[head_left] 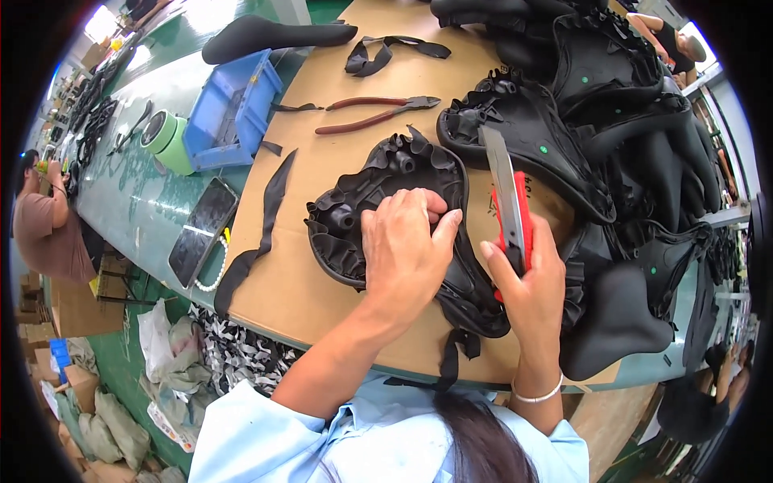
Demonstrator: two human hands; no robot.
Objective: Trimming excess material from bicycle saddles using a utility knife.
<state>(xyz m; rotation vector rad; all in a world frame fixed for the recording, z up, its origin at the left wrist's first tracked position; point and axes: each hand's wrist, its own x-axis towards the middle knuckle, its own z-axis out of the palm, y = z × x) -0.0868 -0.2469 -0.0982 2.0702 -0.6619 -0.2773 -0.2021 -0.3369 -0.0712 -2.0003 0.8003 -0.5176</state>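
A black bicycle saddle (pixel 338 249) lies underside up on the cardboard, its gathered cover edge ruffled around the wide end. My left hand (pixel 407 241) is closed over the saddle's middle, with curled fingers gripping inside the hollow; the fingertips are partly hidden. Beside the saddle's right edge, my right hand (pixel 527 282) is wrapped round a red utility knife (pixel 522 217). The knife's long blade is out and points up and away from me, apart from the saddle. A dark strip of trimmed material (pixel 455 354) hangs by the saddle's narrow end.
Several more black saddles (pixel 531 137) are heaped at the right. Red-handled pliers (pixel 378 111) and black strips (pixel 270 209) lie on the cardboard (pixel 282 298). To the left are a blue bin (pixel 233 113), a green roll (pixel 167 141) and a phone (pixel 203 229). A person (pixel 52 217) stands far left.
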